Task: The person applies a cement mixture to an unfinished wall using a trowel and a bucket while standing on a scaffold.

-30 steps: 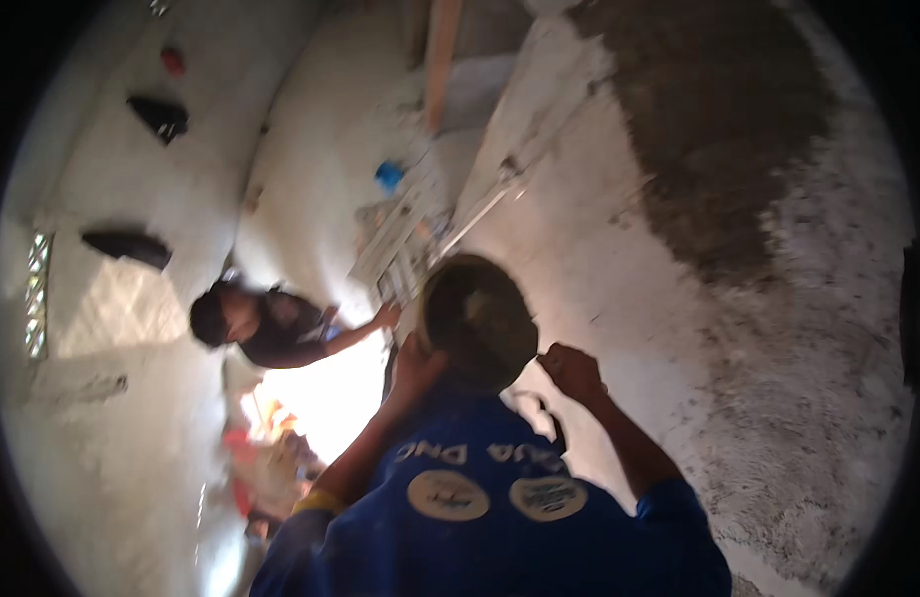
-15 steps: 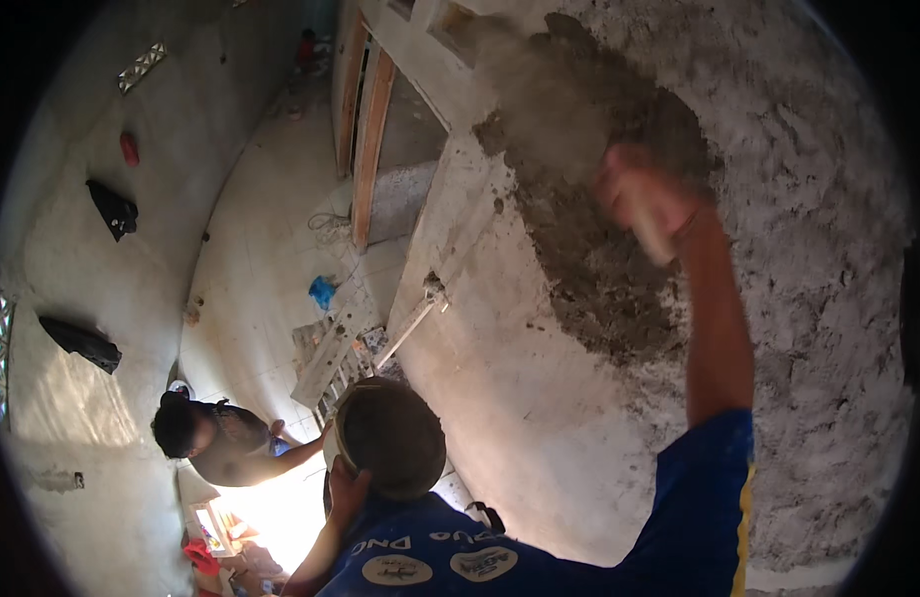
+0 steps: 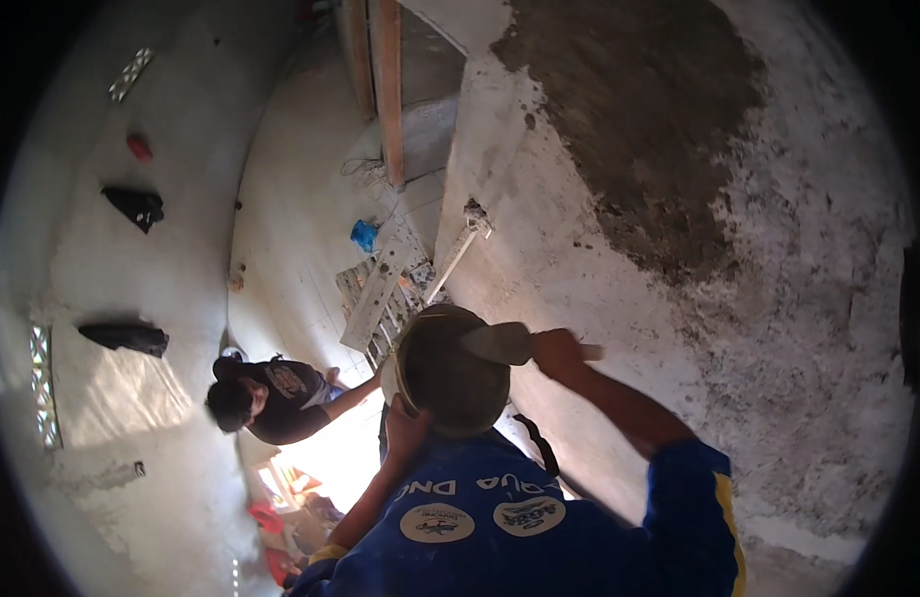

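Note:
A round bucket [image 3: 389, 376] holding grey-brown mortar [image 3: 448, 383] is close to my chest. My left hand [image 3: 408, 430] grips its near left rim, with the thumb over the edge. My right hand [image 3: 559, 356] is closed around the handle of a trowel [image 3: 497, 343]. Its blade reaches over the bucket's right rim, above the mortar. To the right, the wall carries a dark patch of wet plaster [image 3: 649, 119]. At the left, another person [image 3: 281, 398] stretches an arm to the bucket's far left side; whether that hand touches it is hard to see.
Pale wooden boards [image 3: 380, 294] lie on the floor beyond the bucket, near a blue bag [image 3: 364, 236]. A thin pale stick [image 3: 452, 264] stands by the wall's foot. Wooden posts [image 3: 390, 95] rise farther off. Dark cloths [image 3: 127, 338] are on the left wall.
My right hand has come down from the plastered wall to the bucket, bringing the trowel over the mortar. The wet patch looks smoother. My left hand still grips the bucket.

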Demonstrator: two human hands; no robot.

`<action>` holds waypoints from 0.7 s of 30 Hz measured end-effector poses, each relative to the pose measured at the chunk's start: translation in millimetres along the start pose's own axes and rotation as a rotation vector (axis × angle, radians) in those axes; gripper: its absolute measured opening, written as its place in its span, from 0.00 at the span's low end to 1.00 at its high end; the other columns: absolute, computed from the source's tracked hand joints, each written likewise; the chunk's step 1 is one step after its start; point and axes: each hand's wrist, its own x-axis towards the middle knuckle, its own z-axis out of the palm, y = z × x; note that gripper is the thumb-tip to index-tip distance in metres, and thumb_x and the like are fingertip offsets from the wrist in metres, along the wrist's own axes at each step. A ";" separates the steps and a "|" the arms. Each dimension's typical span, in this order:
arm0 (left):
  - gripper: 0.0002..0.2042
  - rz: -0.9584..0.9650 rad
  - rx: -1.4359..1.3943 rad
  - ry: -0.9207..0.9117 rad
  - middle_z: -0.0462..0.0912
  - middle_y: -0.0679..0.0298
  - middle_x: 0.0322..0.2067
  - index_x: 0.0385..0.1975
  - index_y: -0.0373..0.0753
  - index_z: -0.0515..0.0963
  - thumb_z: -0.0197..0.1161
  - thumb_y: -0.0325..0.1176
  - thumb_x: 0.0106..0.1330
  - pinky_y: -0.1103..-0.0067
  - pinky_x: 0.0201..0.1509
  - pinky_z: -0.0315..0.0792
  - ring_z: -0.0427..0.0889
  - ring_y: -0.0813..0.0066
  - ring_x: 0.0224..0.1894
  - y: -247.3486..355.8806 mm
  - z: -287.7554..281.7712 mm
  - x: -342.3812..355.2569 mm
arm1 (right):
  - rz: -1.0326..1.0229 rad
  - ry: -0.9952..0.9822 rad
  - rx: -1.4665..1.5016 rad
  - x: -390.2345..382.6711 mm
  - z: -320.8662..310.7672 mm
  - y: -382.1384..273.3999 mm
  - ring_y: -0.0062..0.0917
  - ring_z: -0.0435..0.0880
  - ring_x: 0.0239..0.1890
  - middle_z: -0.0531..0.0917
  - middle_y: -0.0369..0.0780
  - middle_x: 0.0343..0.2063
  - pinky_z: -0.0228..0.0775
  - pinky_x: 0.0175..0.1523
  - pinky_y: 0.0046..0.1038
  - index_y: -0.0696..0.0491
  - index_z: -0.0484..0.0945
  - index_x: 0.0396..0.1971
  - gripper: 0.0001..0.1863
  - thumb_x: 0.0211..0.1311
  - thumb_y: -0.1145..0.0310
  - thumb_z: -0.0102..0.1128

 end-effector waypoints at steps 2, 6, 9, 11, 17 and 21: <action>0.18 0.020 -0.009 -0.005 0.80 0.46 0.30 0.36 0.32 0.71 0.63 0.35 0.49 0.66 0.41 0.73 0.82 0.52 0.37 5.2 0.4 -3.7 | -0.117 -0.050 0.156 14.3 95.8 -33.0 0.38 0.85 0.27 0.84 0.44 0.24 0.75 0.32 0.42 0.53 0.82 0.23 0.12 0.53 0.61 0.54; 0.17 0.021 0.046 -0.019 0.78 0.48 0.28 0.35 0.31 0.71 0.63 0.35 0.49 0.67 0.39 0.72 0.80 0.56 0.32 4.3 5.3 -8.9 | -0.147 -0.377 0.245 -30.6 56.0 -109.5 0.36 0.85 0.35 0.84 0.45 0.33 0.77 0.36 0.44 0.51 0.81 0.34 0.14 0.60 0.59 0.50; 0.16 -0.029 0.005 -0.120 0.78 0.48 0.28 0.34 0.31 0.71 0.63 0.34 0.49 0.67 0.39 0.72 0.79 0.58 0.32 24.5 9.7 -11.9 | -0.192 -0.379 0.279 -56.5 45.5 -78.7 0.37 0.84 0.38 0.84 0.41 0.34 0.77 0.39 0.44 0.47 0.80 0.38 0.15 0.63 0.55 0.48; 0.15 -0.029 0.086 -0.110 0.78 0.49 0.28 0.33 0.30 0.71 0.62 0.34 0.49 0.68 0.39 0.72 0.79 0.60 0.32 18.3 11.7 -7.5 | -0.121 -0.298 0.362 -72.3 40.5 -62.8 0.37 0.84 0.39 0.84 0.40 0.34 0.76 0.39 0.43 0.45 0.80 0.38 0.16 0.64 0.53 0.48; 0.17 -0.011 -0.069 -0.090 0.80 0.50 0.31 0.37 0.30 0.72 0.62 0.34 0.50 0.69 0.40 0.72 0.79 0.61 0.33 6.9 18.0 -1.8 | 0.072 -0.153 0.402 -84.0 -35.0 -31.6 0.38 0.83 0.37 0.84 0.41 0.31 0.75 0.40 0.40 0.49 0.80 0.35 0.19 0.62 0.48 0.52; 0.18 -0.007 -0.062 -0.082 0.80 0.50 0.31 0.40 0.30 0.72 0.61 0.34 0.51 0.69 0.41 0.73 0.80 0.60 0.35 16.1 13.4 -7.8 | 0.154 -0.338 0.852 -85.1 -102.4 -5.0 0.32 0.81 0.30 0.82 0.37 0.25 0.74 0.38 0.37 0.51 0.81 0.36 0.17 0.60 0.52 0.56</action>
